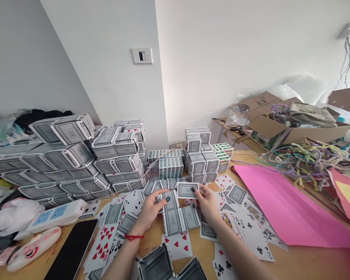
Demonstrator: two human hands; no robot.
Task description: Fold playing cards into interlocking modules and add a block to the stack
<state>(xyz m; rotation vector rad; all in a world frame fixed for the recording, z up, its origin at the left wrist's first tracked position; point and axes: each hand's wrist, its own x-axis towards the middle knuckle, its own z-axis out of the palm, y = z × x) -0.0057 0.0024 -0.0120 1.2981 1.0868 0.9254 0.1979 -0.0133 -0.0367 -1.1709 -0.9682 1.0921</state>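
In my right hand [205,200] is a single playing card [188,189], back side up, pinched at its right end between thumb and fingers. My left hand [154,204] grips the upper left of a folded playing-card piece [172,217], its thumb on the patterned back. A sideways card flap [190,217] sticks out to the right of that piece. The held card is just right of the piece's top; whether they touch I cannot tell. Below them lies a five of hearts [177,245]. Nearest me stand open card boxes [156,264], built from cards.
Stacked card blocks [72,155] rise at the left; a smaller stack [200,155] stands at the back. Loose cards [251,233] cover the wooden table. A phone [71,249] and power strip [56,216] lie left, pink paper [286,210] right, with a cardboard box [306,134] behind.
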